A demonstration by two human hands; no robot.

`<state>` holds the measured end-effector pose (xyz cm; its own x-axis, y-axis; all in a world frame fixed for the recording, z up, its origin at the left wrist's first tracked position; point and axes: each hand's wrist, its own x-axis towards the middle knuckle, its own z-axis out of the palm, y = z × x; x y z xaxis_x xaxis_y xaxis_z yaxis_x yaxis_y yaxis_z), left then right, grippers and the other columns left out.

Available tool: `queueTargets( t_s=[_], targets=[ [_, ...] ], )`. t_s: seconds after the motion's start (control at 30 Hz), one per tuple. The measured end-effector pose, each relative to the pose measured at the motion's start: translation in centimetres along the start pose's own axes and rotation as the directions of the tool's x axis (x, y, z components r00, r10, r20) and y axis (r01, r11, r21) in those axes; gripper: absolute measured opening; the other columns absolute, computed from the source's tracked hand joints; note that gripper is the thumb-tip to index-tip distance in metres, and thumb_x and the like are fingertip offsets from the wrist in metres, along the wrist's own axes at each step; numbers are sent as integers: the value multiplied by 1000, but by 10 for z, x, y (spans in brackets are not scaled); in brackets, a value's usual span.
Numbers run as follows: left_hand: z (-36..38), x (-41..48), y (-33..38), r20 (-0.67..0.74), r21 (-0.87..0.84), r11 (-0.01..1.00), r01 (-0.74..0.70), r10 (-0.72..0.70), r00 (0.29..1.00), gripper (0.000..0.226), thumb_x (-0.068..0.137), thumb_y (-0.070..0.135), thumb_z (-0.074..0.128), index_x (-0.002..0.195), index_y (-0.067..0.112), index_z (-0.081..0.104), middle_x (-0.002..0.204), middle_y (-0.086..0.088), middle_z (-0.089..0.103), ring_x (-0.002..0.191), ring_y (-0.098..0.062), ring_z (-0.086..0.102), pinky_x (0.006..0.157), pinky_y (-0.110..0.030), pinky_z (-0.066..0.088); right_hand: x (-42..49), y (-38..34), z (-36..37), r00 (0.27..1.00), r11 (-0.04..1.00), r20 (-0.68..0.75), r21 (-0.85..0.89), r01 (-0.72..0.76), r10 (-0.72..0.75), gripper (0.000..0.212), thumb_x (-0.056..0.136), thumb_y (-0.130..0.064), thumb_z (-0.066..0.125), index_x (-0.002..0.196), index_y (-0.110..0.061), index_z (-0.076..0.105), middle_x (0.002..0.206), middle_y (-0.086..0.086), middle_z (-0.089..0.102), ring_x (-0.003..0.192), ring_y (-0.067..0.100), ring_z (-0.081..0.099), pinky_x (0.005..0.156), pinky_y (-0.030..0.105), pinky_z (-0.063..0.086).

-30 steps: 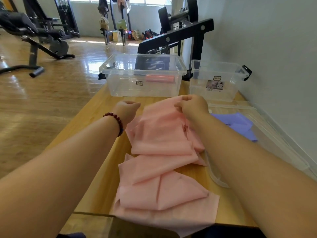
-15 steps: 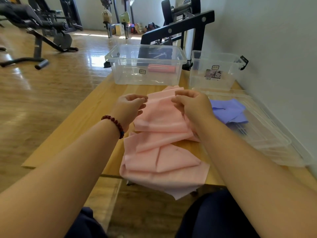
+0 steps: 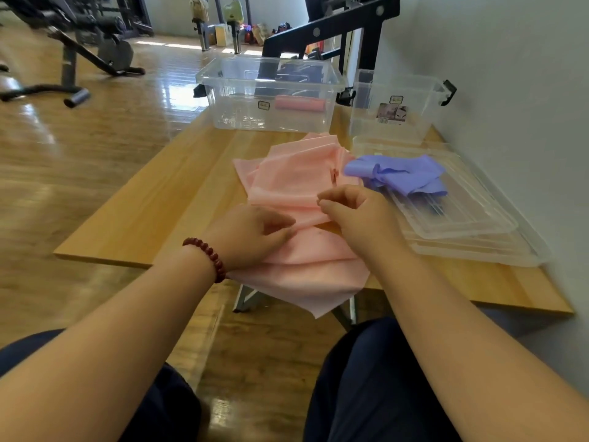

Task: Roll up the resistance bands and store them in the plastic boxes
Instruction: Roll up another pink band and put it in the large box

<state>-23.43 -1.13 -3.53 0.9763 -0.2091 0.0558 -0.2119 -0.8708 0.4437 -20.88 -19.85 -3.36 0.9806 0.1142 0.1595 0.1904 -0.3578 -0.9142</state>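
Note:
A long pink resistance band (image 3: 296,177) lies in loose folds on the wooden table (image 3: 165,199), one end hanging over the near edge. My left hand (image 3: 251,234), with a red bead bracelet, pinches a fold of it. My right hand (image 3: 357,215) pinches the same band just to the right. A purple band (image 3: 401,175) lies crumpled on clear lids (image 3: 471,224) at the right. The wide clear box (image 3: 271,94) at the back holds a rolled pink band (image 3: 299,102). A smaller clear box (image 3: 398,106) stands beside it.
A grey wall runs along the table's right side. A black weight rack (image 3: 331,30) stands behind the boxes. Gym benches and machines (image 3: 79,43) stand on the wooden floor at the left. My knees in dark trousers are below the table's near edge.
Both hands have drawn back along the pink band toward the near edge. The view has tilted down and pulled away, so the table's edge and my knees now show.

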Motion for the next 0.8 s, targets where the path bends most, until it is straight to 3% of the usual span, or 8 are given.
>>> queueTargets(
  t_s=[0.13, 0.3, 0.4, 0.53, 0.63, 0.7, 0.8],
  targets=[
    [1, 13, -5, 128, 163, 986, -27, 6, 992, 43, 103, 41, 39, 145, 33, 43, 156, 14, 33, 142, -11, 31, 115, -29, 22, -14, 11, -8, 995, 981, 93, -186, 57, -40, 9, 92, -24, 66, 90, -32, 71, 87, -18, 65, 85, -3, 57, 67, 11, 39],
    [1, 37, -7, 168, 238, 971, -31, -9, 986, 45, 106, 34, 30, 151, 31, 31, 159, 9, 28, 145, -16, 27, 114, -26, 19, -21, 20, -5, 993, 975, 113, -218, 53, -28, 13, 92, -23, 66, 98, -33, 72, 103, -19, 65, 91, -9, 54, 74, 5, 37],
    [1, 47, -7, 129, 243, 970, -10, -22, 991, 44, 107, 32, 31, 150, 26, 36, 157, 6, 32, 144, -18, 30, 113, -26, 21, -19, 18, -6, 996, 974, 78, -219, 60, -44, 11, 92, -25, 66, 99, -32, 71, 107, -22, 63, 93, -9, 54, 79, 3, 39],
    [0, 46, -11, -49, 73, 996, 47, -44, 998, 36, 103, 32, 44, 137, 28, 55, 136, 1, 59, 121, -20, 53, 98, -26, 38, -27, 19, -10, 994, 969, 100, -236, 75, -53, 23, 90, -28, 70, 113, -28, 69, 98, -28, 55, 81, -27, 48, 70, -6, 36],
    [-3, 32, -10, -164, -161, 985, 69, -95, 982, 30, 98, 32, 54, 126, 25, 65, 127, 4, 65, 109, -10, 55, 92, -21, 36, -37, 22, -10, 992, 959, 94, -259, 111, -89, 39, 88, -32, 71, 126, -34, 62, 115, -21, 57, 98, -10, 55, 83, 6, 44],
    [-3, 21, -7, -189, -183, 982, 37, -72, 979, 29, 98, 32, 55, 122, 24, 67, 124, 5, 66, 102, -3, 51, 89, -19, 35, -44, 24, -9, 987, 950, 85, -269, 157, -139, 45, 86, -32, 72, 128, -37, 58, 123, -19, 54, 111, 0, 53, 92, 18, 45],
    [1, 7, -4, -204, -194, 981, 17, -58, 977, 29, 98, 34, 54, 121, 24, 68, 123, 5, 66, 102, -2, 50, 89, -20, 35, -53, 26, -8, 982, 927, 90, -326, 185, -164, 35, 84, -33, 74, 114, -36, 58, 112, -23, 49, 107, 0, 48, 84, 7, 37]
  ],
)
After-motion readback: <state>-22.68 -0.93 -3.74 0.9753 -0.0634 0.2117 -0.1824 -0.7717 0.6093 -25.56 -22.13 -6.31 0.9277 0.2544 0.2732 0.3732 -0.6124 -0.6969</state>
